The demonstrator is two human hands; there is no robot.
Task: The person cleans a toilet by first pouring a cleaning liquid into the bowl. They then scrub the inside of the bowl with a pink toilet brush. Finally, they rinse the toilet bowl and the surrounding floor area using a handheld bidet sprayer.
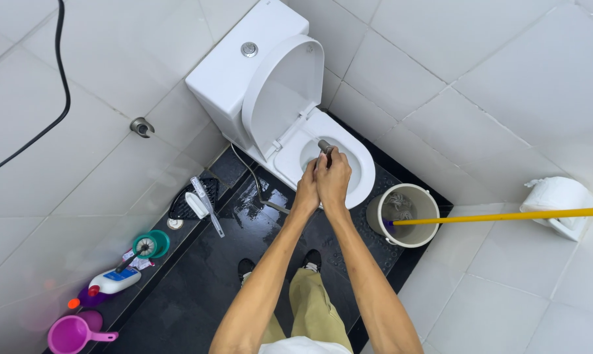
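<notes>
I see both hands pressed side by side over the toilet bowl [349,172], just above the centre of the frame. My left hand [307,189] and right hand [334,177] have their fingers wrapped tight around a grey handle [325,147], whose tip sticks out at 12 o'clock from the knuckles and points down into the bowl. What sits at the lower end of the handle I cannot tell; the hands hide it.

The seat lid [282,92] stands upright against the white cistern [241,65] at 11 o'clock from the hands. At 3 o'clock, just beside the bowl, a grey bucket [408,213] stands on the dark floor [198,288], and a mop with a yellow pole [506,216] rests in it, the pole running out to the right edge. A paper roll [557,196] is on the wall further right.

At 8 o'clock, along the ledge, lie a white bottle [115,280], a teal cap [151,244] and a purple scoop [74,334]. My feet [311,260] stand on the wet floor at 6 o'clock.
</notes>
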